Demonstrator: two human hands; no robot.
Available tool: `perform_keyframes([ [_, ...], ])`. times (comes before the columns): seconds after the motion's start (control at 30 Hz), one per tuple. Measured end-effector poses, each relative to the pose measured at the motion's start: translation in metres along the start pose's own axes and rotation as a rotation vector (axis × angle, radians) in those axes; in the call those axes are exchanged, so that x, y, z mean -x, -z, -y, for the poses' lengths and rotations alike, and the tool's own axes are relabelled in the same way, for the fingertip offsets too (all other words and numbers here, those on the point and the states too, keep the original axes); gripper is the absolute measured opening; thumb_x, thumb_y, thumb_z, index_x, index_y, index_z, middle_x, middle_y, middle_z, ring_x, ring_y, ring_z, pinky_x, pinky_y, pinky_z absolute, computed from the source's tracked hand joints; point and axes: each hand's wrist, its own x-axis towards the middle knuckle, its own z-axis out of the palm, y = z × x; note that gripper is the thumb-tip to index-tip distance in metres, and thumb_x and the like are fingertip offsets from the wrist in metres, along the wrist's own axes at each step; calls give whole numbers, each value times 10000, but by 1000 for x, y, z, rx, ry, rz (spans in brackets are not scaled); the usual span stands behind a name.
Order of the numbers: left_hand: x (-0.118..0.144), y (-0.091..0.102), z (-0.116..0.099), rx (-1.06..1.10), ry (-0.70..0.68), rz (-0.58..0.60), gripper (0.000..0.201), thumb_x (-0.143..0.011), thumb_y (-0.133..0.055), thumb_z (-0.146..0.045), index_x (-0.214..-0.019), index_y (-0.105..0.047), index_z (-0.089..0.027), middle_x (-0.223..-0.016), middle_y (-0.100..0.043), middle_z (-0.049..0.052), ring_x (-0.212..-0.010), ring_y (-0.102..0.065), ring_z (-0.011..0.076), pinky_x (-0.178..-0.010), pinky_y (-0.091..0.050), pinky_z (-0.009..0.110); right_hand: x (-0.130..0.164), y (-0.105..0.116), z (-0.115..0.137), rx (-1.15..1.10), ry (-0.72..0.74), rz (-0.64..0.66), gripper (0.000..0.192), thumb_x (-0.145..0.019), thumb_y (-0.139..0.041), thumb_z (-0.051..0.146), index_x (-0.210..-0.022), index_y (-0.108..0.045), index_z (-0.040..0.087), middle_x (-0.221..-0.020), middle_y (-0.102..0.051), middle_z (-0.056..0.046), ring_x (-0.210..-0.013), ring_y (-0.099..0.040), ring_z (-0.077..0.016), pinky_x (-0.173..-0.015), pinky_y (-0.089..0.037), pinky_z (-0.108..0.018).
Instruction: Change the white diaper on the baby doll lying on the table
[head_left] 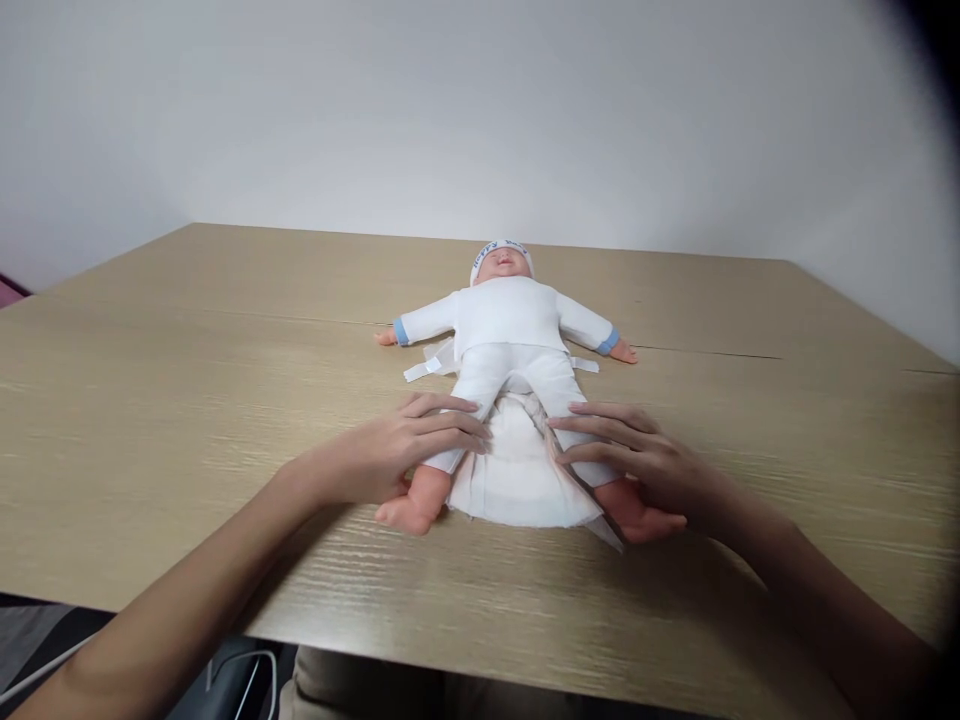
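A baby doll (506, 310) in a white outfit with blue cuffs and a printed cap (480, 262) lies on its back, arms spread, feet toward me. Beneath it an unfolded white diaper (525, 480) is spread out, its front part lying between the legs and its tape tabs (424, 370) showing at both sides of the hips. My left hand (420, 440) is closed loosely over the doll's leg on the left, thumb near the ankle. Over the leg on the right, my right hand (630, 450) does likewise, fingertips beside the diaper's edge; its thumb is hidden.
The doll rests on a wide light-wood table (225, 400) with a seam across it behind the doll. A pale wall (375, 120) stands behind. Below the near edge, a white cable (262, 655) and my lap are partly visible.
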Motion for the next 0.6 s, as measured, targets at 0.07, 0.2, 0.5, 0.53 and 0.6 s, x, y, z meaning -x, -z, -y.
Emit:
perform_keyframes([
  [0.07, 0, 0, -1, 24, 10, 18, 670, -963, -714, -137, -1591, -554, -307, -1686, -581, 1, -1698, -360, 224, -1391, -419, 456, 1, -1, 0, -6, -6, 4, 283, -1160, -483, 248, -1294, -729, 288, -1628, -600, 43, -1596, -483, -177, -1212, -499, -361],
  [0.2, 3, 0, -1, 62, 36, 54, 801, -879, -633, 3, -1610, -552, -317, -1708, -557, -6, -1723, -323, 219, -1404, -409, 452, 2, 0, -1, -53, -2, 0, 294, -1139, -500, 222, -1329, -714, 290, -1641, -588, 32, -1616, -468, -173, -1237, -503, -358],
  [0.5, 3, 0, -3, 109, 18, 48, 823, -879, -536, 65, -1616, -557, -300, -1694, -576, -7, -1734, -314, 174, -1432, -385, 414, 8, -2, -4, -235, -52, 43, 451, -1044, -510, 34, -1362, -694, 296, -1677, -546, 34, -1674, -410, -140, -1334, -468, -334],
  [0.53, 3, 0, -2, 130, 19, 50, 821, -888, -535, 65, -1624, -553, -299, -1697, -573, 2, -1737, -314, 179, -1432, -388, 418, 9, -2, -5, -268, -60, 40, 447, -1053, -510, 40, -1368, -695, 297, -1670, -554, 31, -1672, -415, -133, -1343, -464, -323],
  [0.6, 3, 3, -2, 198, 27, 67, 800, -921, -520, 58, -1633, -554, -304, -1704, -567, 16, -1743, -311, 186, -1433, -390, 427, 9, 0, -6, -335, -77, 40, 460, -1060, -495, 32, -1379, -698, 295, -1656, -571, 27, -1667, -427, -122, -1360, -452, -305],
])
